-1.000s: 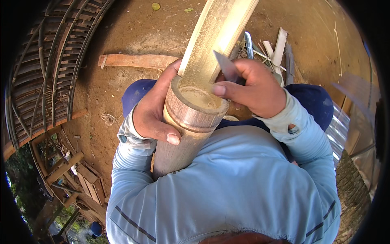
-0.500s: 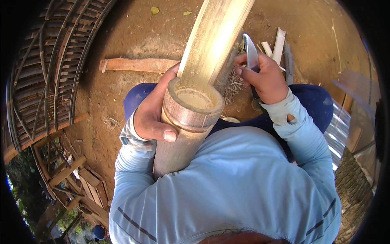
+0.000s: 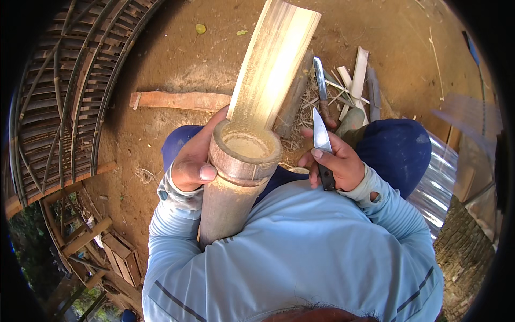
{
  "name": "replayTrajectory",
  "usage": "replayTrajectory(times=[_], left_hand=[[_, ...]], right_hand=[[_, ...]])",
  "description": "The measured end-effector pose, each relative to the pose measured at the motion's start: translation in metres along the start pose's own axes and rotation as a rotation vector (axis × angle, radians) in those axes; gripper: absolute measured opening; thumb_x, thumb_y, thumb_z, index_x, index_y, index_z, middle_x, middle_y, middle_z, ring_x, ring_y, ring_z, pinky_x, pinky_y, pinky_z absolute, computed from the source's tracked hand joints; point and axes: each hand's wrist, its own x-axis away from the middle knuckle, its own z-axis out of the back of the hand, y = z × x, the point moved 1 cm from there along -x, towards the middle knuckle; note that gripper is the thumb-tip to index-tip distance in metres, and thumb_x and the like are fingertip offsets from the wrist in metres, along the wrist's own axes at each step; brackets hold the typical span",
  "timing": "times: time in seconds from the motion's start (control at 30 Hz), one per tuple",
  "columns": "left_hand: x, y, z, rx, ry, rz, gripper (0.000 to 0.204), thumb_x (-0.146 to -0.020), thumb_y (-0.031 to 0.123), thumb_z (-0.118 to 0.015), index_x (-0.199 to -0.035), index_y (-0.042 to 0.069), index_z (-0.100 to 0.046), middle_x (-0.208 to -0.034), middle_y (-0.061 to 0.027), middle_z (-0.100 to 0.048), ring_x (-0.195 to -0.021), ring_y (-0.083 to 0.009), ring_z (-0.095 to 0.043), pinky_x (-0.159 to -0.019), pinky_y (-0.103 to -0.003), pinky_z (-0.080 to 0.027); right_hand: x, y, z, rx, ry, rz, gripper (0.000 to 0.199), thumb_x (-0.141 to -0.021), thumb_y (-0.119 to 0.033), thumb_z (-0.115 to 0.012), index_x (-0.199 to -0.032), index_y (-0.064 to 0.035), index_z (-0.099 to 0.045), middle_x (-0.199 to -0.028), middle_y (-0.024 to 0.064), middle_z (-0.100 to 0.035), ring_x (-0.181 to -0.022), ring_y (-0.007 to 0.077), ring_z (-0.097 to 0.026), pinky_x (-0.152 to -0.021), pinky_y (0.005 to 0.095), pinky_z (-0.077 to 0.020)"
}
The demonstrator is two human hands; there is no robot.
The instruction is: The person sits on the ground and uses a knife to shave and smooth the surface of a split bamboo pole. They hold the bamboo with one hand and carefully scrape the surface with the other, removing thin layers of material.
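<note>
My left hand (image 3: 196,161) is wrapped round a thick bamboo piece (image 3: 230,206), thumb on its near side just below the node. The bamboo's lower end rests against my body. Its upper part is cut to an open half-tube (image 3: 273,59) with a pale inner face, rising from a round rim around a hollow. To the right, my right hand (image 3: 340,166) grips a knife (image 3: 322,134) by its dark handle, blade pointing up and away from me. The blade is apart from the bamboo. Some of the right fingers are loosely bent.
A larger blade with a brown handle (image 3: 320,80) lies beyond my right hand, among shavings and pale strips (image 3: 358,80). A flat reddish board (image 3: 179,100) lies on the dirt ground ahead. A slatted bamboo structure (image 3: 75,80) stands at left; corrugated metal sheet (image 3: 434,182) is at right.
My right hand has drawn the knife back toward my body. The bamboo has shifted slightly left and nearer with my left hand, so its top end now shows.
</note>
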Motion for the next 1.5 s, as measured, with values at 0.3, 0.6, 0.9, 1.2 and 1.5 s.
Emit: replayTrajectory(times=[0.3, 0.6, 0.9, 1.2, 1.5], left_hand=[[-0.003, -0.006, 0.019, -0.169, -0.11, 0.013, 0.122, -0.058, 0.038, -0.093, -0.151, -0.011, -0.032, -0.142, -0.0178, -0.053, -0.131, -0.0253, -0.051, -0.114, -0.036, -0.034], [-0.008, -0.009, 0.009, -0.259, -0.17, -0.097, 0.125, -0.059, 0.041, -0.096, -0.152, -0.008, -0.03, -0.144, -0.016, -0.051, -0.132, -0.024, -0.048, -0.114, -0.037, -0.032], [-0.008, -0.006, 0.003, -0.249, -0.233, -0.111, 0.12, -0.065, 0.032, -0.095, -0.154, -0.008, -0.024, -0.145, -0.0168, -0.05, -0.134, -0.0229, -0.047, -0.114, -0.037, -0.035], [-0.006, -0.007, 0.006, -0.372, -0.194, -0.139, 0.117, -0.065, 0.028, -0.094, -0.153, -0.007, -0.024, -0.144, -0.0171, -0.049, -0.133, -0.023, -0.047, -0.114, -0.037, -0.034], [-0.006, -0.005, 0.004, -0.396, -0.164, -0.133, 0.124, -0.061, 0.035, -0.095, -0.154, -0.008, -0.024, -0.146, -0.017, -0.048, -0.134, -0.0235, -0.045, -0.115, -0.037, -0.032]], right_hand=[[-0.008, -0.025, -0.006, 0.614, 0.196, 0.481, 0.051, -0.112, -0.036, -0.027, -0.152, -0.0058, -0.031, -0.09, 0.0114, -0.065, -0.061, 0.01, -0.048, -0.056, 0.0226, -0.0403], [-0.015, -0.092, -0.023, 0.904, 0.237, 0.805, 0.035, -0.105, -0.017, -0.054, -0.135, -0.0017, -0.045, -0.093, 0.0079, -0.058, -0.081, 0.0159, -0.053, -0.074, 0.031, -0.0456], [-0.025, -0.06, -0.042, 1.334, 0.154, 1.118, 0.027, -0.1, -0.011, -0.059, -0.126, -0.0021, -0.057, -0.101, 0.0182, -0.067, -0.086, 0.0328, -0.067, -0.077, 0.0401, -0.053], [-0.028, -0.077, -0.042, 1.309, 0.303, 1.051, 0.022, -0.102, -0.012, -0.057, -0.121, -0.0005, -0.062, -0.091, 0.0151, -0.068, -0.073, 0.0228, -0.066, -0.067, 0.0346, -0.0528], [-0.04, -0.091, -0.038, 1.283, 0.365, 1.204, 0.023, -0.1, -0.013, -0.06, -0.118, 0.001, -0.064, -0.103, 0.0192, -0.07, -0.091, 0.032, -0.07, -0.08, 0.0388, -0.0553]])
